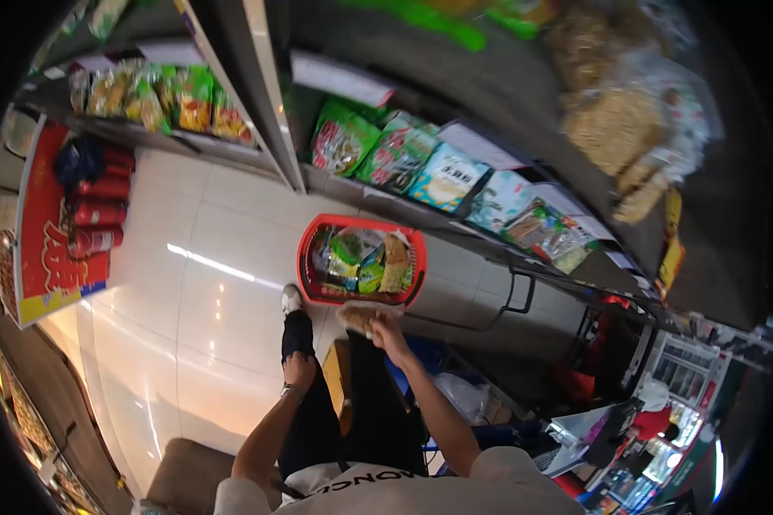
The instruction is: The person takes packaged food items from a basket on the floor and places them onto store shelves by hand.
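Observation:
My right hand (390, 336) is closed on a clear plastic bag of tan food (359, 318), just over the near rim of a red shopping basket (303, 259). What the food is cannot be made out. Inside the basket lie a clear bag with something green (347, 247), a yellow-green packet (371, 276) and another bag of tan food (395, 260). My left hand (299, 371) rests on my knee in dark trousers, holding nothing, its fingers laid over the cloth.
A shelf ahead carries green packets (345, 137), a blue-and-white packet (448, 178) and clear bags. Higher right are bags of tan food (614, 124). Red fire extinguishers (99, 210) stand at left beside a red sign (51, 245). A person in red (653, 422) is far right.

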A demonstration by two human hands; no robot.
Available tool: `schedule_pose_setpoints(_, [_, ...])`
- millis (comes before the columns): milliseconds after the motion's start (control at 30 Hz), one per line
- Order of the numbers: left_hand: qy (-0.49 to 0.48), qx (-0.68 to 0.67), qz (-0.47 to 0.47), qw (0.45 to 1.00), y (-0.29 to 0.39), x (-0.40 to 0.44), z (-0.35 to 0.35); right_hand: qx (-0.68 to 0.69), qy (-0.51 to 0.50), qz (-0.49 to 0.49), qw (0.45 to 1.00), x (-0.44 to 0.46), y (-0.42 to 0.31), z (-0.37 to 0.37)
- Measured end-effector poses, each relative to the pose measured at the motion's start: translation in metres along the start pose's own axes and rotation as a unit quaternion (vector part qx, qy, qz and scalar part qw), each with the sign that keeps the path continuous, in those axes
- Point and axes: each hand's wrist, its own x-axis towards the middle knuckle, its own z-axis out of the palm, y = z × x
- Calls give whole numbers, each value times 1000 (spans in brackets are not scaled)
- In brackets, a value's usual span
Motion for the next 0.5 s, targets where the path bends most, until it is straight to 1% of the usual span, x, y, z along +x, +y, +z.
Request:
schedule_pose_setpoints(33, [-74, -101, 36, 992, 1, 7, -12, 15, -65, -13, 998, -31, -14, 6])
schedule_pose_setpoints(67, [-138, -420, -17, 897, 47, -12, -58, 13, -83, -34, 996, -67, -35, 20])
schedule_pose_setpoints(100, [-205, -513, -105, 827, 106, -35, -122, -84, -103, -90, 987, -95, -47, 25])
schedule_pose_setpoints(133, [-304, -659, -59, 685, 130, -46, -150, -158, -125, -167, 965, -128, -74, 36])
schedule_pose_setpoints(167, [-375, -709, -28, 597, 195, -92, -224, -231, -141, -239, 933, -164, -99, 45])
schedule_pose_setpoints(233, [-360, -640, 84, 673, 234, -140, -271, -249, -144, -255, 923, -214, -131, 41])
schedule_pose_setpoints(267, [-336, -595, 119, 720, 250, -165, -289, -267, -149, -256, 917, -238, -142, 42])
schedule_pose_setpoints(300, [-306, -544, 159, 765, 265, -183, -307, -257, -147, -280, 913, -259, -153, 49])
schedule_pose_setpoints(333, [-295, -553, 191, 755, 277, -199, -318, -225, -89, -380, 893, -277, -168, 56])
schedule_pose_setpoints(367, [-230, -553, 243, 763, 297, -224, -332, -189, -28, -474, 859, -297, -182, 63])
schedule_pose_setpoints(400, [-198, -533, 276, 775, 313, -248, -347, -42, -45, -467, 882, -323, -193, 74])
schedule_pose_setpoints(433, [-167, -515, 305, 784, 327, -270, -359, -36, -41, -485, 873, -331, -195, 69])
schedule_pose_setpoints(467, [-147, -513, 340, 774, 338, -288, -366, 82, -83, -421, 899, -339, -193, 62])
schedule_pose_setpoints(500, [-150, -505, 350, 775, 347, -307, -370, 197, -127, -345, 909, -347, -189, 56])
